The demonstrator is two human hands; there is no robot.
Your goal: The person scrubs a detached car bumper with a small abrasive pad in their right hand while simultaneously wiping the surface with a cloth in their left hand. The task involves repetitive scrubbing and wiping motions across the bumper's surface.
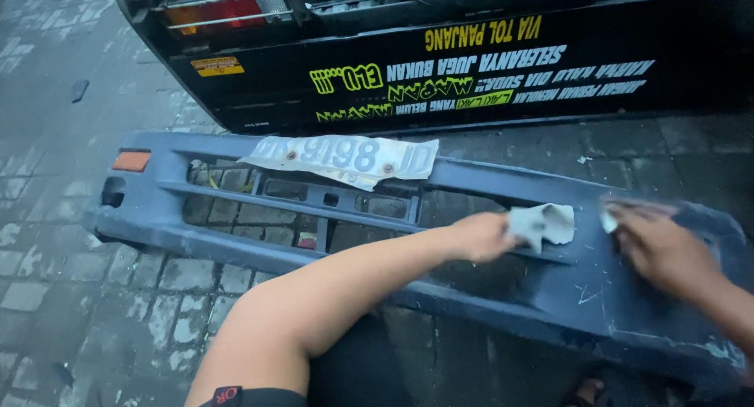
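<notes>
A long dark grey plastic vehicle bumper (236, 254) lies across the brick-paved ground (47, 218), a bent white number plate (345, 157) at twelve o'clock. The left hand (481, 236), fingers clamped on a crumpled pale cloth (542, 223), rests at the bumper's middle. At three o'clock the blurred right hand (664, 246) presses flat on the bumper over a small pale scrap (608, 221); its fingers look together.

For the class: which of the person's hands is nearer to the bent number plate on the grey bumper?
Left. The left hand, gripping a pale rag, sits just right of and below the number plate. The right hand rests farther along the bumper, near its right end.
</notes>
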